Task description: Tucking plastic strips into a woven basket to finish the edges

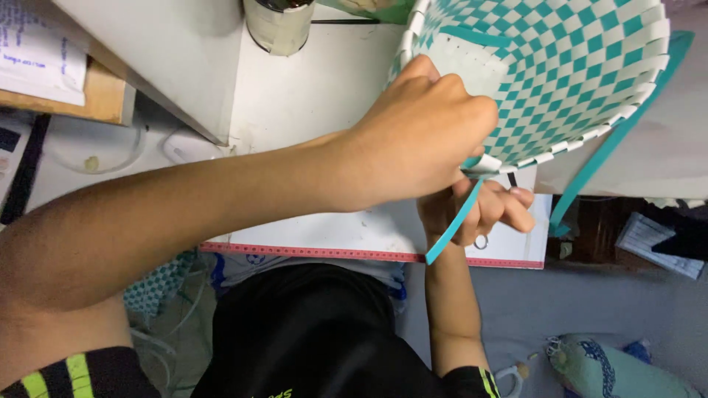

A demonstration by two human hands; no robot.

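A woven basket (568, 66) in a teal and white checker pattern is tilted over the table's right side, its opening facing me. My left hand (424, 136) reaches across from the left and grips the basket's near rim with closed fingers. Just below the rim, my right hand (479, 210) is curled around a loose teal strip (451, 225) that hangs from the rim down to the table's front edge. A small metal ring shows under its fingers; what it belongs to I cannot tell. A second, longer teal strip (616, 136) trails down the basket's right side.
The white table (310, 96) has a red ruler strip (317, 252) along its front edge. A pale cylindrical container (279, 28) stands at the back. Paper on a wooden board (51, 66) lies at upper left. A patterned cushion (612, 368) rests on the floor at lower right.
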